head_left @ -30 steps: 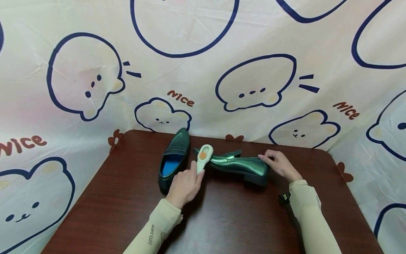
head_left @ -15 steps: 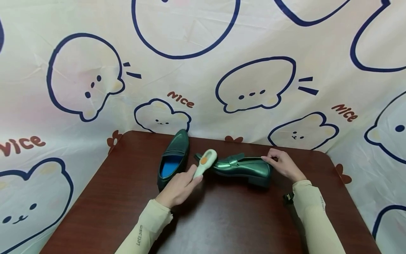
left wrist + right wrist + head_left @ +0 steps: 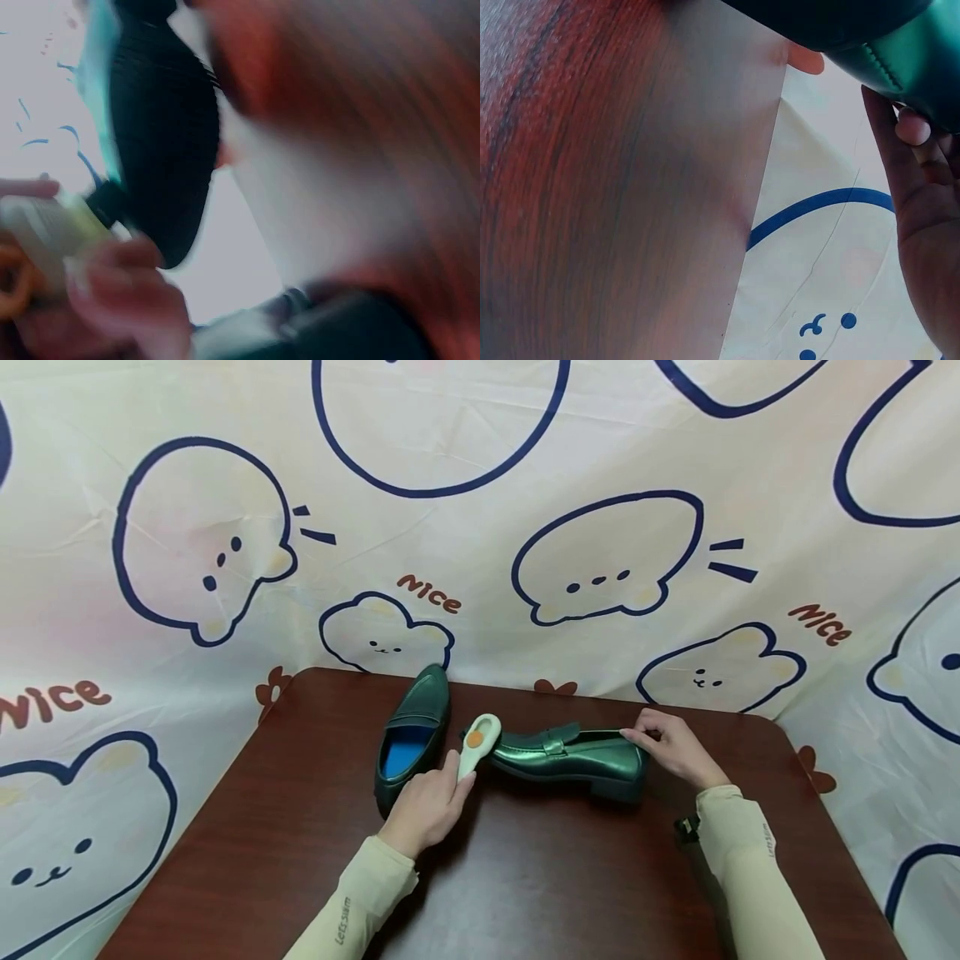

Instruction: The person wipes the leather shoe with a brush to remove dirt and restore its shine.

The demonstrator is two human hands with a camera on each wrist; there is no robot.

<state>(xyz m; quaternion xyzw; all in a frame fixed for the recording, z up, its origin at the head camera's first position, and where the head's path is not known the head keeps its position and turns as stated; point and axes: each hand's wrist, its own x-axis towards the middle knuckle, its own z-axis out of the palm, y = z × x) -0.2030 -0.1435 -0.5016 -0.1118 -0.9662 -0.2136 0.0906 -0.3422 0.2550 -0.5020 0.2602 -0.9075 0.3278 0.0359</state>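
Observation:
A shiny green loafer (image 3: 570, 756) is held up on its side at the middle of the table, sole toward me, toe pointing left. My right hand (image 3: 675, 747) pinches its heel rim; in the right wrist view the fingers (image 3: 922, 165) reach up to the heel. My left hand (image 3: 423, 806) grips a pale oblong tool (image 3: 480, 743) with an orange button, its rounded end right at the toe. In the left wrist view the dark sole (image 3: 165, 135) rises beside the tool (image 3: 52, 232). A second green loafer (image 3: 411, 731) with a blue insole stands upright to the left.
The brown wooden table (image 3: 555, 877) ends at a pale patterned cloth (image 3: 480, 543) hung behind and along the sides. The second loafer stands close beside my left hand, its toe near the table's back edge.
The tool has dipped, swung right and come back left along the toe, with my left hand drawn slightly nearer me. The held loafer and my right hand have shifted a little right.

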